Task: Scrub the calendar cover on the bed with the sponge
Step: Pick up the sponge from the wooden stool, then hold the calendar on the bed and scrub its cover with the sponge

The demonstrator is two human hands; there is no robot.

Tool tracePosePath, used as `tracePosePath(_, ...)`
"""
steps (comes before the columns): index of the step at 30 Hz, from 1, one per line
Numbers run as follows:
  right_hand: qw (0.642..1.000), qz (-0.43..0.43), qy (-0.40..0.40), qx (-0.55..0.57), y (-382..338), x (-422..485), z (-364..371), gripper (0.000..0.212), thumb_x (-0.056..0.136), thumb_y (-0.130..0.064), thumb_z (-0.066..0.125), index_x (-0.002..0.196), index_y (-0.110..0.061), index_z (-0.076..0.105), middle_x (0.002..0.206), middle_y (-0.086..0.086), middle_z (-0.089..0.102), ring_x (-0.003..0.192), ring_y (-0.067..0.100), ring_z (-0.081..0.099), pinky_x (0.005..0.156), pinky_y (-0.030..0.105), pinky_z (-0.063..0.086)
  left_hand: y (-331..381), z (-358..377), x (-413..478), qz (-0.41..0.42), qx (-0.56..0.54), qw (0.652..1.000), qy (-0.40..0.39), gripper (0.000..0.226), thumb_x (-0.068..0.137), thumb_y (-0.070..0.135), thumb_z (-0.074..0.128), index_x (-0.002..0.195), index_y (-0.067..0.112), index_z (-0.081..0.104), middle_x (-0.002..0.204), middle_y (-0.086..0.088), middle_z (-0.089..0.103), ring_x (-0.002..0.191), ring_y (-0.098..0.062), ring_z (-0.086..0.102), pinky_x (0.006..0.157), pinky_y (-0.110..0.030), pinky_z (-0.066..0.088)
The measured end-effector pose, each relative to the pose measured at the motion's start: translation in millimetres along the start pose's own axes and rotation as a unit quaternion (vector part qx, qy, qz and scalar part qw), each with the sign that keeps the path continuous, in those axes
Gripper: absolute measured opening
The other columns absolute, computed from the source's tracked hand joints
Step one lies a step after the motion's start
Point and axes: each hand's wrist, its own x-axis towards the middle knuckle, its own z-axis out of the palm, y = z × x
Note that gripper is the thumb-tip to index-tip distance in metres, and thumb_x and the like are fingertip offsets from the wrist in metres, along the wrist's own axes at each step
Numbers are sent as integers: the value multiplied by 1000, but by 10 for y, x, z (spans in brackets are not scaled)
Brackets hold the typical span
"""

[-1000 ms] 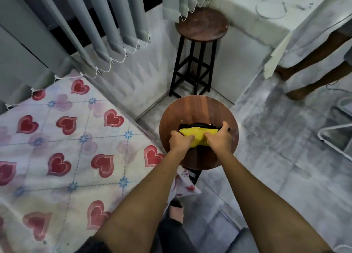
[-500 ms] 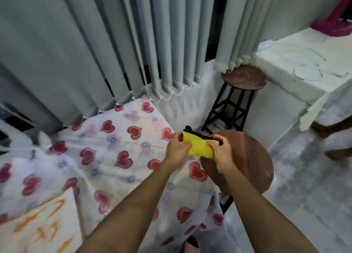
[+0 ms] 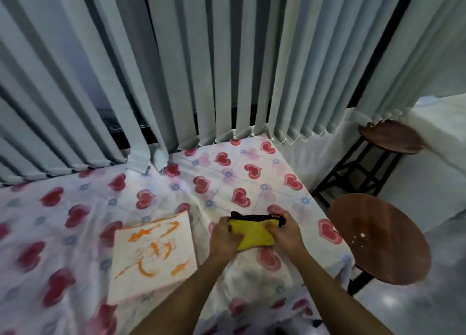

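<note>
Both hands were clamped on the sponge (image 3: 253, 236), yellow side up with the black scrub layer along its far edge. The left hand (image 3: 225, 236) had its fingers curled over the left end, and the right hand (image 3: 287, 233) was pinching the right end, thumb on top. Compared with half a second earlier, the sponge had come away from the near stool (image 3: 378, 239) and was now over the bed (image 3: 227, 183), close to its right edge, low above the heart-print sheet; can't tell if it was actually touching the fabric.

The calendar (image 3: 153, 254), white with orange marks, lay flat on the bed just left of the left hand, apart from the sponge. Earlier only its corner peeked in at the bottom left; now the whole cover was in view since the head had turned further toward the bed.

The near stool sat off the bed's right edge, with the second stool (image 3: 390, 136) further back. The blinds (image 3: 227, 57) filled the top and hung down to the bed's far edge.
</note>
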Motion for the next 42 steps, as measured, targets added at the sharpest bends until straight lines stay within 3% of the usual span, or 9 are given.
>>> tracePosePath(3,994,15,-13,-109,42,-125,-35,40,83,-11,72,119,-9,56,115,8,61,106,26,57,82,29,43,-155,51,-98,16,63,998,8,59,82,11,64,135,12,38,121,-18,57,109,-33,56,82,-31,44)
tracePosePath(9,945,69,-25,-319,38,-220,49,69,83,-20,65,142,-12,30,127,19,43,113,35,46,92,38,44,-317,250,-145,89,304,948,29,67,92,26,51,147,15,16,153,-17,21,139,-32,25,109,-39,32)
tracePosePath(14,825,-116,-50,-551,124,-222,103,60,93,-40,41,146,-20,22,158,10,14,144,30,11,114,46,19,-571,368,-167,185,454,870,-44,61,101,40,20,150,12,-3,160,-5,-10,146,-27,-13,117,-49,-5)
tracePosePath(16,788,-173,-141,-574,225,-167,122,57,99,-45,25,150,-22,12,161,4,2,146,26,-5,117,47,1,-614,359,-192,168,467,867,-51,62,100,42,19,150,13,-3,160,-4,-10,146,-26,-14,116,-48,-11)
tracePosePath(19,734,-203,-234,-605,387,-103,119,60,100,-50,13,150,-21,-1,160,1,-3,145,21,-11,114,48,-10,-557,341,-253,185,485,854,-9,65,92,47,47,145,12,31,155,-8,25,144,-26,22,113,-49,-16)
tracePosePath(23,728,-235,-231,-601,463,-55,84,64,98,-53,13,151,-19,2,160,2,4,146,20,-3,115,49,-6,-653,289,-232,177,485,856,-40,62,99,45,19,150,14,0,159,-4,-8,147,-23,-9,112,-45,-19)
tracePosePath(29,700,-308,-311,-565,288,39,163,75,86,-69,27,149,-32,8,155,3,22,140,26,21,114,47,20,-753,-118,-254,158,470,867,48,57,100,38,19,150,16,4,161,-4,3,148,-22,-2,118,-44,-7)
tracePosePath(36,665,-302,-323,-602,217,37,235,78,84,-67,33,148,-34,3,154,3,22,135,29,26,108,49,29,-1174,-1068,-368,3,377,905,195,52,100,34,28,149,17,20,159,-5,17,148,-21,7,118,-44,-2)
tracePosePath(42,663,-266,-291,-636,135,-64,366,68,92,-43,40,150,-32,7,154,3,22,133,28,27,106,45,30,-1790,-1656,-590,-95,368,917,121,82,92,62,25,149,12,-5,160,-9,-4,148,-24,-4,117,-47,-7)
